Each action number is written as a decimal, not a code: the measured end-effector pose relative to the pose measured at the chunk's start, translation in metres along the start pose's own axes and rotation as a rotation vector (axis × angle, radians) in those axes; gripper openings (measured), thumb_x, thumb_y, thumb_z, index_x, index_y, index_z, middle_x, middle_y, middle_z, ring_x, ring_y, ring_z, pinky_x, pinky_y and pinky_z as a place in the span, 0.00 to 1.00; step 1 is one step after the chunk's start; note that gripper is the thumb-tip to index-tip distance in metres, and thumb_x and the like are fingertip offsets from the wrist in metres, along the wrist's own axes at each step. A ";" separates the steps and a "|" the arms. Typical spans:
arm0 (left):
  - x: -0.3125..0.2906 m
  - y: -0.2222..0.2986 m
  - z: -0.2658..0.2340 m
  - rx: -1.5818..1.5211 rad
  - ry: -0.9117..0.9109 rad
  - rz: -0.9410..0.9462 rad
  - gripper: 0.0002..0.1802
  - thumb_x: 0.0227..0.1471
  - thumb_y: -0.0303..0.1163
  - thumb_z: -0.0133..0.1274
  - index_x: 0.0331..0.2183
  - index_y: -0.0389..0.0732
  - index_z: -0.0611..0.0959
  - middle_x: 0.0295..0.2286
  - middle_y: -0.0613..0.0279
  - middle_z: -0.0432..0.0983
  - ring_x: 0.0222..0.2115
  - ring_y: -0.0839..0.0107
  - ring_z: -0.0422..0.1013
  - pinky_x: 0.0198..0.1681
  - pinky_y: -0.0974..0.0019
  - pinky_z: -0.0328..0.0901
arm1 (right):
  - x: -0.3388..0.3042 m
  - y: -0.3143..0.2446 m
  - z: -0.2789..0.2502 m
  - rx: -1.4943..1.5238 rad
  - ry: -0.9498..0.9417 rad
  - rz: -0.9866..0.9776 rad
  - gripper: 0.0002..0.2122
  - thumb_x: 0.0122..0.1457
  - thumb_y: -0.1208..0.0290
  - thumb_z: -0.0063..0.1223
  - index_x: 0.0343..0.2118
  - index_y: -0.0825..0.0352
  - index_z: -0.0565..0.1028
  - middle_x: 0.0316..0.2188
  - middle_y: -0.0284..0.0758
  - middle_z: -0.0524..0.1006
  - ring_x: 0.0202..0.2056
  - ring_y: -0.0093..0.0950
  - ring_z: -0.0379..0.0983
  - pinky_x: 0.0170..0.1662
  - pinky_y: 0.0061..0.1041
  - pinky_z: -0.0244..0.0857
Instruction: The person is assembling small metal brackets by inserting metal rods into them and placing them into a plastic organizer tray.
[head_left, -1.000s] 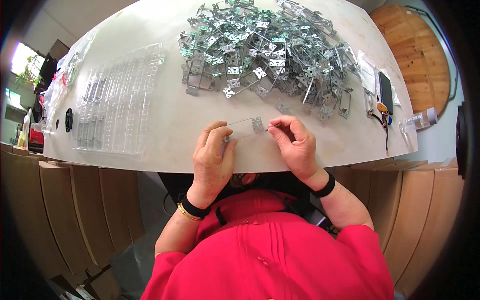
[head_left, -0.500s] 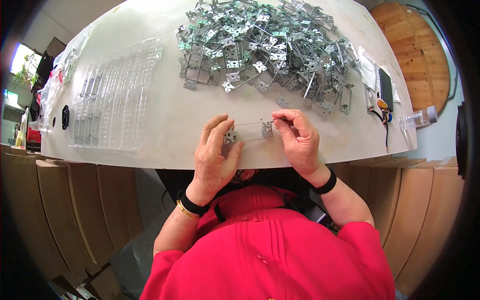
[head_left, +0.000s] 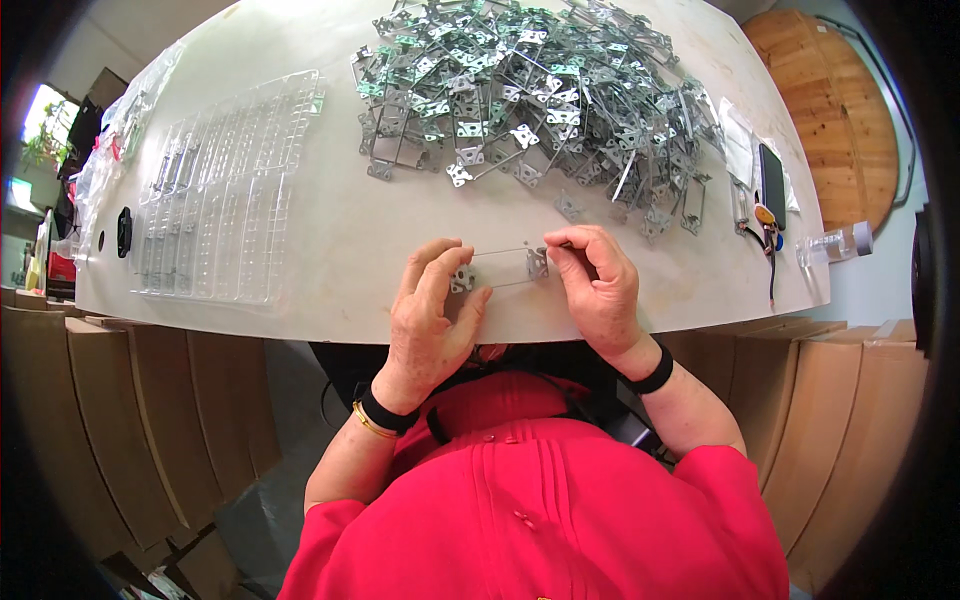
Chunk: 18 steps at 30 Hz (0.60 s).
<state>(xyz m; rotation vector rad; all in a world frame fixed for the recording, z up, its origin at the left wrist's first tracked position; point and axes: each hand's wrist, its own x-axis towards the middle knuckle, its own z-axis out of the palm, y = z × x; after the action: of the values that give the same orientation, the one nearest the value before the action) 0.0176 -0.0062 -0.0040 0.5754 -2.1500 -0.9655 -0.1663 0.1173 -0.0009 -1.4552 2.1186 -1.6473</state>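
Observation:
Close to the table's near edge, both hands are at a small metal bracket frame [head_left: 537, 263]. Two thin rods join its perforated end plates. Fingers and thumb of my left hand [head_left: 428, 315] close around its left end plate, partly covering it. At the upper right corner, my right hand [head_left: 603, 290] pinches with thumb and forefinger by the end of a rod. Just what lies between those fingertips is too small to make out. Beyond the hands, a large heap of similar metal bracket frames [head_left: 520, 95] spreads over the table.
Left on the white table [head_left: 350, 250] lies a clear plastic tray [head_left: 225, 200] with some metal parts in its slots, beside a small black object [head_left: 124, 233]. At right are a phone [head_left: 771, 178], a cable, and a clear bottle [head_left: 835, 243]. Cardboard boxes [head_left: 115, 420] stand below both sides.
Both hands keep nearly the same hold on the bracket frame. The whole view has shifted very slightly.

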 end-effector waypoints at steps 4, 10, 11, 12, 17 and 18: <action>0.000 -0.001 0.000 -0.003 0.002 0.005 0.25 0.50 0.20 0.66 0.50 0.35 0.81 0.50 0.48 0.76 0.47 0.55 0.77 0.50 0.59 0.73 | 0.000 0.000 0.000 0.004 -0.007 0.019 0.08 0.62 0.84 0.62 0.42 0.67 0.80 0.36 0.35 0.80 0.35 0.26 0.78 0.39 0.24 0.72; 0.000 0.000 0.000 -0.004 0.003 0.005 0.25 0.50 0.20 0.67 0.51 0.35 0.81 0.50 0.47 0.76 0.48 0.55 0.77 0.50 0.59 0.74 | -0.007 0.004 0.004 0.119 0.012 0.172 0.08 0.62 0.82 0.65 0.42 0.68 0.79 0.36 0.33 0.81 0.35 0.20 0.77 0.40 0.21 0.73; 0.000 0.000 0.000 -0.005 0.003 0.003 0.25 0.50 0.20 0.67 0.51 0.35 0.81 0.50 0.47 0.76 0.48 0.55 0.77 0.50 0.59 0.74 | -0.008 0.005 0.004 0.118 0.011 0.174 0.08 0.62 0.82 0.65 0.42 0.68 0.79 0.36 0.33 0.81 0.35 0.20 0.77 0.40 0.21 0.73; 0.000 0.000 0.000 -0.004 0.003 0.007 0.25 0.50 0.20 0.67 0.51 0.34 0.81 0.50 0.47 0.76 0.47 0.55 0.77 0.50 0.59 0.74 | -0.009 0.007 0.004 0.120 0.003 0.178 0.08 0.62 0.82 0.65 0.41 0.68 0.78 0.36 0.33 0.81 0.34 0.20 0.77 0.40 0.21 0.73; 0.000 -0.001 0.001 -0.009 0.002 0.013 0.25 0.49 0.20 0.67 0.51 0.34 0.81 0.49 0.46 0.76 0.47 0.55 0.77 0.50 0.59 0.74 | -0.007 0.004 0.002 0.110 -0.026 0.187 0.07 0.62 0.81 0.65 0.41 0.68 0.78 0.35 0.33 0.80 0.34 0.20 0.77 0.39 0.22 0.72; 0.000 -0.001 0.000 -0.008 0.002 0.016 0.25 0.49 0.20 0.67 0.51 0.34 0.81 0.49 0.46 0.77 0.47 0.55 0.77 0.49 0.59 0.74 | -0.007 0.005 0.003 0.099 -0.016 0.180 0.07 0.62 0.81 0.65 0.41 0.68 0.78 0.35 0.34 0.80 0.34 0.21 0.77 0.39 0.22 0.72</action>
<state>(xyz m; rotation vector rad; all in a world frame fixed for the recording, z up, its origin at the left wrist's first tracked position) 0.0172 -0.0071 -0.0053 0.5539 -2.1445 -0.9644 -0.1639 0.1201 -0.0091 -1.2067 2.0597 -1.6422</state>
